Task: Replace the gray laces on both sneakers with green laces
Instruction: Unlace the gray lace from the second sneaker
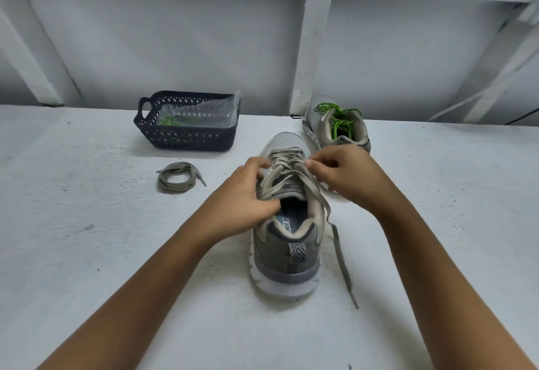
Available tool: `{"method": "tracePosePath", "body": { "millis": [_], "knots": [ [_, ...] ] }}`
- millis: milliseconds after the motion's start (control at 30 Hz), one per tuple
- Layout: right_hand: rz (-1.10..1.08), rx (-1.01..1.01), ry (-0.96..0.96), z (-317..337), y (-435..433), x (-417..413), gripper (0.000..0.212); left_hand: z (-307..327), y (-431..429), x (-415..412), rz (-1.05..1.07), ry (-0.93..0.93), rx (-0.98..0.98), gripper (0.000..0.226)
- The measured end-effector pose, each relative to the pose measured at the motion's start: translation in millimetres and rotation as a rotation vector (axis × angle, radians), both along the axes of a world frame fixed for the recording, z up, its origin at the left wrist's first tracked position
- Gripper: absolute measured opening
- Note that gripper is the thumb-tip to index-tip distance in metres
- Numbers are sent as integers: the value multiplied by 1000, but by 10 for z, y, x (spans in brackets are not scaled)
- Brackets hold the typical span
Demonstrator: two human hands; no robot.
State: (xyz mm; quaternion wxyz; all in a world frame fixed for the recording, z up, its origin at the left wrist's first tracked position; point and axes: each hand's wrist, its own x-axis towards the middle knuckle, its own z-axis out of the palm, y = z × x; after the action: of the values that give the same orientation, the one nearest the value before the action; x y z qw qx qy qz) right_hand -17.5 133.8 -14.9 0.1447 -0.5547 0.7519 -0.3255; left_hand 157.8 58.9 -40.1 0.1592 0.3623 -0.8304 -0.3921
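A person works at a gray sneaker [287, 232] standing heel-toward-them on a white painted tabletop [87, 253], both bare hands at the lacing. The left hand [246, 194] curls against the shoe's near side, thumb at the edge of the opening and fingertips on the gray lace [287, 165] where it crosses the eyelets; the right hand [344, 174] pinches a strand of that same lace between thumb and forefinger at the upper eyelets. One loose end of the lace trails down the shoe's right side and onto the table, past the heel.

Behind and to the right — near the white wall — sits the second sneaker [335, 124], threaded with a bright green lace [339, 120] whose loops spill loosely over its opening. To the left of the shoe in hand lies a removed gray lace [176, 177], coiled on the table. Farther back stands a dark perforated plastic basket [186, 136] holding a clear plastic bag [201, 113] (green laces [172, 120] show through it).
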Motion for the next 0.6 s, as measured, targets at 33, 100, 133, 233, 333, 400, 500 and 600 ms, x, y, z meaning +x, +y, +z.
{"method": "tracePosePath", "body": {
  "millis": [33, 100, 133, 233, 333, 400, 500, 600],
  "knots": [
    [32, 28, -48, 43, -35, -2, 10, -3, 12, -5, 19, 5, 19, 64],
    [82, 66, -116, 108, -85, 2, 9, -9, 38, -11, 60, 18, 17, 65],
    [95, 86, -98, 120, -112, 6, 9, -17, 48, -12, 75, 28, 14, 62],
    [46, 82, 10, 72, -208, 29, 14, -42, 72, -23, 104, 56, 13, 51],
    [-48, 42, 42, -4, -282, 88, 15, -66, 79, -35, 120, 73, 13, 51],
    [-81, 18, 57, -20, -298, 104, 16, -78, 75, -35, 132, 84, 16, 50],
    [-150, -5, -236, 39, -268, 62, 27, -90, 74, -30, 138, 106, 22, 47],
    [-108, 101, -458, 128, -160, -9, 32, -87, 78, -28, 136, 107, 27, 46]
  ]
}}
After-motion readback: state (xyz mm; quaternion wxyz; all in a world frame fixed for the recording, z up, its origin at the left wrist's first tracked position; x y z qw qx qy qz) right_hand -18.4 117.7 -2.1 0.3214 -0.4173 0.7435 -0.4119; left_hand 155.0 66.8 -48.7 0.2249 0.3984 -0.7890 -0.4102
